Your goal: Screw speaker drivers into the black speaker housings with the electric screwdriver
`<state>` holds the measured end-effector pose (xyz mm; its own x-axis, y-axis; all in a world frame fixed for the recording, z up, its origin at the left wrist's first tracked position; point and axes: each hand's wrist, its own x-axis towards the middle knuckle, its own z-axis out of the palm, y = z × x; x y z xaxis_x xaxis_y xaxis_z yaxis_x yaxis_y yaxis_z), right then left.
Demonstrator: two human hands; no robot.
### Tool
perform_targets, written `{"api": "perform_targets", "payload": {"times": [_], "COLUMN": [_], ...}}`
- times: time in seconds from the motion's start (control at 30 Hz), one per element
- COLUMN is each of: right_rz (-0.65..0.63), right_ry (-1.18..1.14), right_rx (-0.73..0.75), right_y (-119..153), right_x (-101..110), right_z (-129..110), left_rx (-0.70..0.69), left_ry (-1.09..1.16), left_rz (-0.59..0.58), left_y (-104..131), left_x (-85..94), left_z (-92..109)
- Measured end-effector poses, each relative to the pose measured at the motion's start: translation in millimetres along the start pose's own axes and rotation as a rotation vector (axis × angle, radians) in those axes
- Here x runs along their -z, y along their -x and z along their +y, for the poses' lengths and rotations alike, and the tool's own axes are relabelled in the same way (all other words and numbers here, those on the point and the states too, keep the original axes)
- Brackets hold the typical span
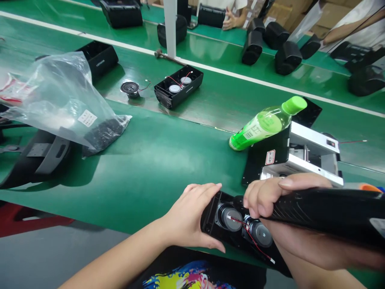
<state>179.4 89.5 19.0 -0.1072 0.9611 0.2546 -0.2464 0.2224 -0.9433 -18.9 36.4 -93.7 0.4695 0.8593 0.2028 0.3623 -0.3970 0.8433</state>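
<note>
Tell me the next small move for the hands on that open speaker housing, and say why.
Probably lower the black cover in the right hand onto the open speaker housing, first tucking in the red wire. The left hand already steadies the housing's end, the two speaker drivers sit exposed, and the wire lies loose across them where it might get pinched.

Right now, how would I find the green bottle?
Look at the green table, to its right side, past the hands. The bottle lies tilted against a white machine. It is the only bright green, see-through thing among black speaker boxes.
</note>
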Motion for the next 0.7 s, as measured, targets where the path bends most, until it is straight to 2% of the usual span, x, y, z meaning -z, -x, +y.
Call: {"api": "perform_targets", "payload": {"times": [0.07, 0.13, 0.2, 0.27, 0.5, 0.7], "right_rz": [0.029, -0.073, -0.218, -0.303, -0.382, -0.401], "right_ry": [-0.014, 0.010, 0.049, 0.071, 0.059, 0.049], "right_rx": [0.057, 0.087, 0.070, 0.044, 0.044, 0.077], "right_y": [1.7, 3.1, 5.3, 7.9, 7.7, 5.8], "right_x": [-0.4, 3.8, 10.7, 17.2, 24.1, 25.0], "right_z": [1.5, 0.9, -1.0, -2.2, 7.2, 11.9], "left_rx": [0.008, 0.016, 0.019, 0.023, 0.058, 0.063], "left_ry": [-0.001, -0.005, -0.008, -0.009, -0.003, 0.009], "left_rz": [-0.002, -0.002, 0.005, 0.010, 0.000, 0.003], "left_y": [0.1, 0.4, 0.5, 0.3, -2.4, -2.5], "left_x": [0.1, 0.0, -0.2, -0.5, -1.9, 0.3], "left_z": [0.7, 1.7, 2.9, 4.0, 5.7, 7.6]}}
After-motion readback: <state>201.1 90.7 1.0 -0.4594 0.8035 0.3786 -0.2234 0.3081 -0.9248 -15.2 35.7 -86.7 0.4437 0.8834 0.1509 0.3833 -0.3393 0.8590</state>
